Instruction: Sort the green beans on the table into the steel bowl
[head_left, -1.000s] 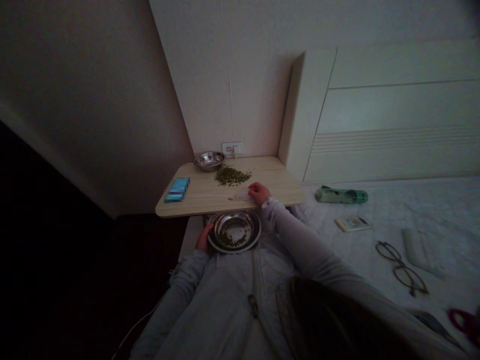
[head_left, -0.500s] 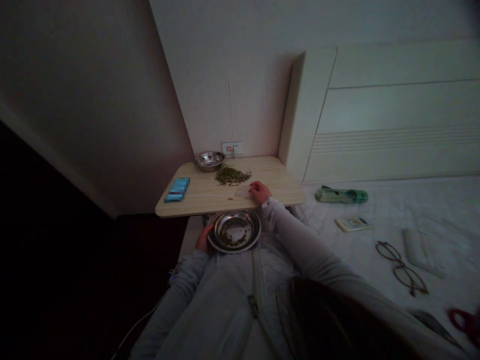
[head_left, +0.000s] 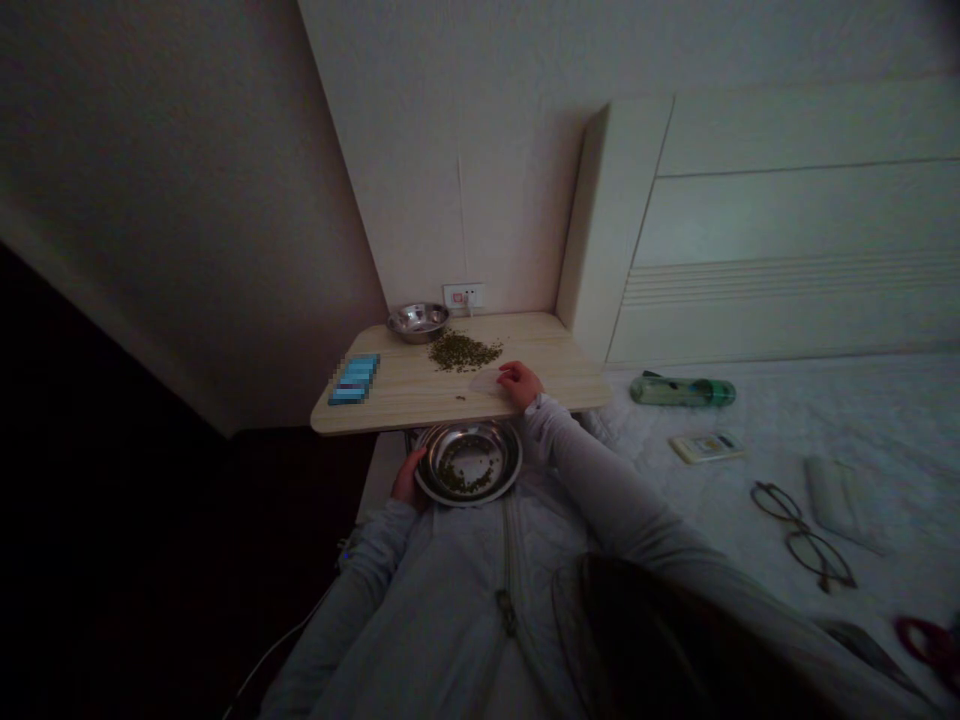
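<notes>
Right hand (head_left: 521,386): over the worktop's near edge, fingers curled, tips at a thin sheet; can't tell if pinching it.
Left hand (head_left: 409,480): clamped on the left rim of the near bowl, thumb on top.
Thin sheet (head_left: 484,383): pale, see-through, flat on the wood, film-like.
Near bowl (head_left: 474,460): shiny metal, round, wide flared rim; held at the person's front, just below the worktop edge.
Loose grains (head_left: 466,486): small, green, scattered in an arc along the near bowl's inside bottom.
Stray bit (head_left: 460,398): tiny, dark, left of the sheet.
Grain pile (head_left: 461,352): same green, flat heap with ragged edges, on the worktop beyond the sheet; single grains too small to make out.
Worktop (head_left: 559,350): light wood-grain board, rounded corners.
Far bowl (head_left: 418,322): shiny metal, round, back left, just beside the pile.
Blue-screen device (head_left: 355,380): flat rectangle, left end; face pixelated, unreadable.
Wall socket (head_left: 463,295): white plate, red patch, plug in.
Bed (head_left: 637,500): white quilted cover.
Green bottle (head_left: 682,390): translucent cylinder, lying down.
Phone (head_left: 707,447): pale body, yellow patch on face, text too small.
Eyeglasses (head_left: 784,519): thin brown frame.
</notes>
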